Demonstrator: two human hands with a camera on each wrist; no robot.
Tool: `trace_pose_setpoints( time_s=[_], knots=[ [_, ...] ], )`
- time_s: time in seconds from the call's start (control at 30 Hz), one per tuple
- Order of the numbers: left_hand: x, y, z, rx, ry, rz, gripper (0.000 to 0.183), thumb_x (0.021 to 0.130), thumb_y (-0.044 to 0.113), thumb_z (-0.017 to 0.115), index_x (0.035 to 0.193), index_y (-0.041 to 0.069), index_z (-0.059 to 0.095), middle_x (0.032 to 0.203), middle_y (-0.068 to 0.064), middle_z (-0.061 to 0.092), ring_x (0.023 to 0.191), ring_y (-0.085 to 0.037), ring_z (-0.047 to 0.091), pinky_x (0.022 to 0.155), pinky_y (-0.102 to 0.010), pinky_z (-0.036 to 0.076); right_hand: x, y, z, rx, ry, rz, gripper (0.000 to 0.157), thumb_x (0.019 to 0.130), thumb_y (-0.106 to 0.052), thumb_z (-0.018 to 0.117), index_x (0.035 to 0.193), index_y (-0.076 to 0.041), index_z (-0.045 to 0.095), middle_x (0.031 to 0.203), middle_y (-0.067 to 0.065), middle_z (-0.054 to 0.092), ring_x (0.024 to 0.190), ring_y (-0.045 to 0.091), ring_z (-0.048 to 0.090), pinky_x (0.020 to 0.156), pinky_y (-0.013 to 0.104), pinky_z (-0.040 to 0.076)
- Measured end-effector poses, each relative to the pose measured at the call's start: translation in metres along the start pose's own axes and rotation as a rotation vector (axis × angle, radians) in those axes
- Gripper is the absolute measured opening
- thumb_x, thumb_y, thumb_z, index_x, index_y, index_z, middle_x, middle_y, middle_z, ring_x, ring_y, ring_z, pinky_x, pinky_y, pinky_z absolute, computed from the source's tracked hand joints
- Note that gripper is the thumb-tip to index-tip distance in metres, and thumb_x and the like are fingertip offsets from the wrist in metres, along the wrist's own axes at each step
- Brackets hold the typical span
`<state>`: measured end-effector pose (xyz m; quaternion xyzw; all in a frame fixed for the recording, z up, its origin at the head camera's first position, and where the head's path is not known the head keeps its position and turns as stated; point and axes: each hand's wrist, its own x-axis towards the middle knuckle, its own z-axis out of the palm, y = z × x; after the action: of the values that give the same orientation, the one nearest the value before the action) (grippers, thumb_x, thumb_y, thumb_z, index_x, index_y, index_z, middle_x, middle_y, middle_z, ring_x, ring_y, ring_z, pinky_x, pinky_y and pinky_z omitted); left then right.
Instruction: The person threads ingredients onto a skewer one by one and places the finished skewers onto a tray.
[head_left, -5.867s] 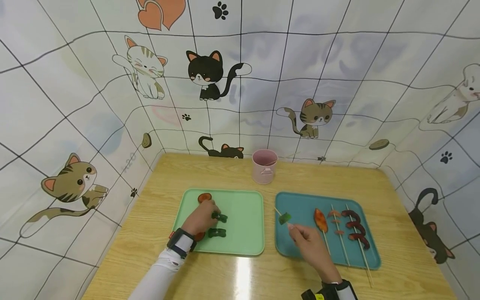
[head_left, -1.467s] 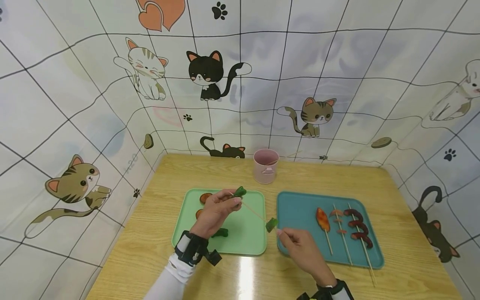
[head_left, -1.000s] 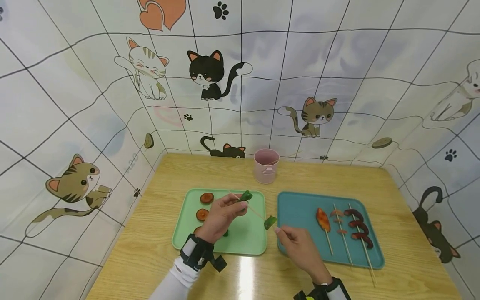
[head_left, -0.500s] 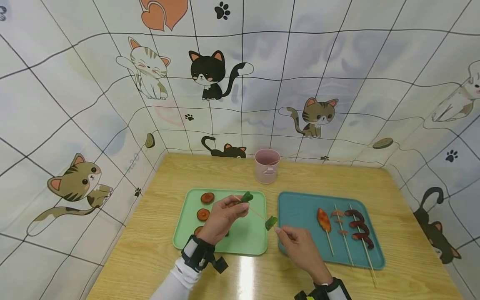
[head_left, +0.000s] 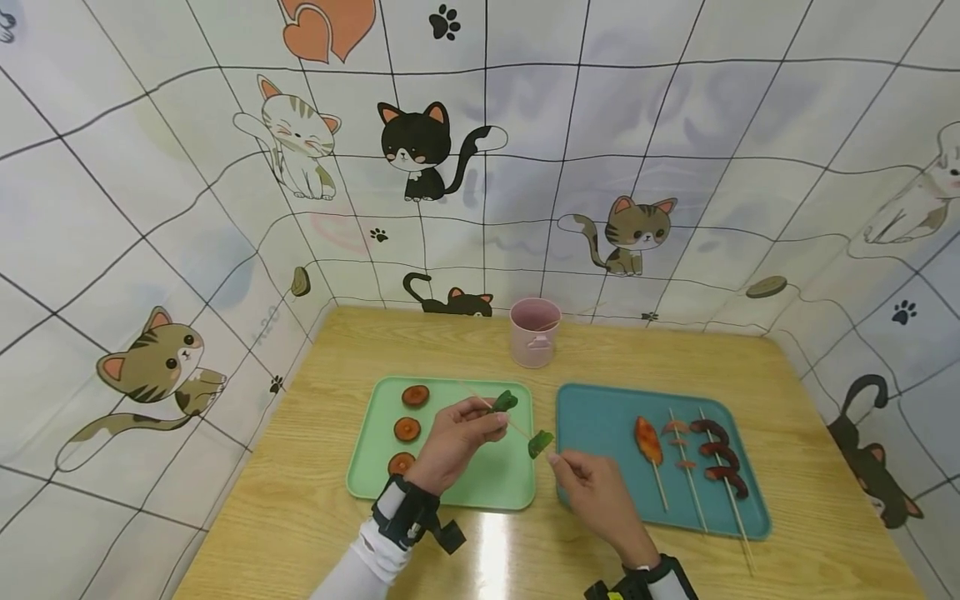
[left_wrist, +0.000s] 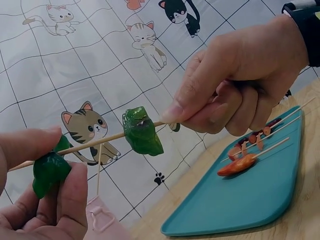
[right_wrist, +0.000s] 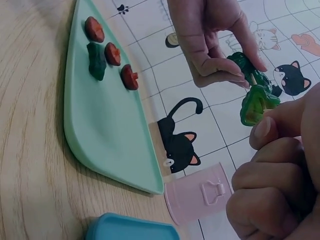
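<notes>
My left hand (head_left: 461,437) pinches a dark green pepper piece (left_wrist: 51,173) between thumb and fingers, over the light green tray (head_left: 491,487). A thin wooden skewer (left_wrist: 100,142) runs along that piece and on to a second green pepper piece (left_wrist: 142,131). The second piece is threaded on the skewer close to my right hand (head_left: 600,496), which pinches the stick just behind it. Both hands are raised, with the skewer slanting between them. On the green tray, another green pepper piece (right_wrist: 96,61) lies beside several brown mushrooms (right_wrist: 113,54); the left hand hides it in the head view.
To the right lies a teal tray (head_left: 592,417) with an orange-brown piece on a stick (head_left: 648,440), a skewer of small orange pieces (head_left: 678,442) and one of dark red curled pieces (head_left: 717,454). A pink bucket (head_left: 531,346) holding a stick stands behind, near the cat-patterned wall.
The left hand has lifted a pepper piece from the green tray and brought it to the skewer. The right hand has shifted slightly left; over the last second the left has edged right.
</notes>
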<state>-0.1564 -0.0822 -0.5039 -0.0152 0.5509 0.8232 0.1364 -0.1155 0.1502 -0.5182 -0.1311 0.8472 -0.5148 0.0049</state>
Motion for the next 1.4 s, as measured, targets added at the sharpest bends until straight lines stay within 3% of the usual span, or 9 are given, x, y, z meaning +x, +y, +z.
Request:
trace_pose_setpoints(
  time_s=[0.27, 0.43, 0.7, 0.9, 1.03, 1.17, 1.4],
  knots=[
    [0.000, -0.006, 0.004, 0.026, -0.024, -0.033, 0.031, 0.092, 0.009, 0.075, 0.118, 0.000, 0.061, 0.095, 0.000, 0.072, 0.093, -0.011, 0.070, 0.090, -0.027, 0.060, 0.001, 0.000, 0.004, -0.024, 0.027, -0.059, 0.050, 0.104, -0.025, 0.062, 0.060, -0.018, 0.042, 0.052, -0.015, 0.026, 0.044, -0.002, 0.022, 0.046, 0.016, 0.021],
    [0.002, -0.008, 0.004, 0.037, -0.018, -0.024, 0.035, 0.091, 0.009, 0.077, 0.121, -0.002, 0.061, 0.098, -0.001, 0.071, 0.094, -0.012, 0.070, 0.090, -0.028, 0.061, 0.003, 0.001, 0.005, 0.013, -0.002, -0.012, 0.050, 0.105, -0.028, 0.060, 0.060, -0.016, 0.041, 0.051, -0.013, 0.027, 0.045, -0.001, 0.023, 0.046, 0.017, 0.021],
    [0.004, -0.005, -0.006, 0.115, -0.120, 0.023, 0.044, 0.095, 0.015, 0.074, 0.131, -0.003, 0.057, 0.112, -0.004, 0.070, 0.103, -0.015, 0.070, 0.096, -0.036, 0.060, 0.004, 0.000, 0.002, 0.053, -0.037, 0.070, 0.049, 0.106, -0.027, 0.059, 0.062, -0.013, 0.044, 0.053, -0.010, 0.028, 0.046, 0.001, 0.025, 0.048, 0.018, 0.022],
    [0.004, 0.004, -0.022, 0.176, -0.142, 0.050, 0.049, 0.097, 0.016, 0.070, 0.141, 0.000, 0.054, 0.141, -0.020, 0.059, 0.115, -0.015, 0.067, 0.101, -0.040, 0.058, 0.006, -0.001, -0.003, 0.050, -0.009, 0.110, 0.047, 0.105, -0.026, 0.060, 0.062, -0.011, 0.047, 0.054, -0.009, 0.027, 0.048, 0.002, 0.025, 0.049, 0.018, 0.022],
    [0.003, 0.011, -0.035, 0.217, -0.140, 0.058, 0.051, 0.097, 0.017, 0.070, 0.145, 0.007, 0.054, 0.145, -0.029, 0.054, 0.116, -0.018, 0.068, 0.104, -0.041, 0.056, 0.007, -0.002, -0.007, 0.039, 0.000, 0.131, 0.046, 0.105, -0.027, 0.060, 0.064, -0.011, 0.048, 0.055, -0.009, 0.028, 0.048, 0.003, 0.026, 0.049, 0.019, 0.023],
    [0.003, 0.015, -0.049, 0.306, -0.101, 0.077, 0.050, 0.096, 0.018, 0.073, 0.143, 0.011, 0.057, 0.142, -0.023, 0.059, 0.119, -0.020, 0.068, 0.106, -0.042, 0.055, 0.006, -0.001, -0.010, 0.022, 0.020, 0.127, 0.047, 0.105, -0.031, 0.060, 0.064, -0.011, 0.049, 0.055, -0.009, 0.030, 0.049, 0.002, 0.027, 0.049, 0.019, 0.024],
    [0.003, 0.012, -0.076, 0.547, -0.014, 0.124, 0.046, 0.093, 0.026, 0.078, 0.136, 0.020, 0.064, 0.136, -0.019, 0.065, 0.123, -0.023, 0.066, 0.104, -0.036, 0.055, 0.003, 0.007, -0.015, 0.019, 0.035, 0.134, 0.049, 0.105, -0.036, 0.059, 0.064, -0.011, 0.049, 0.055, -0.008, 0.031, 0.050, 0.003, 0.027, 0.050, 0.020, 0.025]
  ],
)
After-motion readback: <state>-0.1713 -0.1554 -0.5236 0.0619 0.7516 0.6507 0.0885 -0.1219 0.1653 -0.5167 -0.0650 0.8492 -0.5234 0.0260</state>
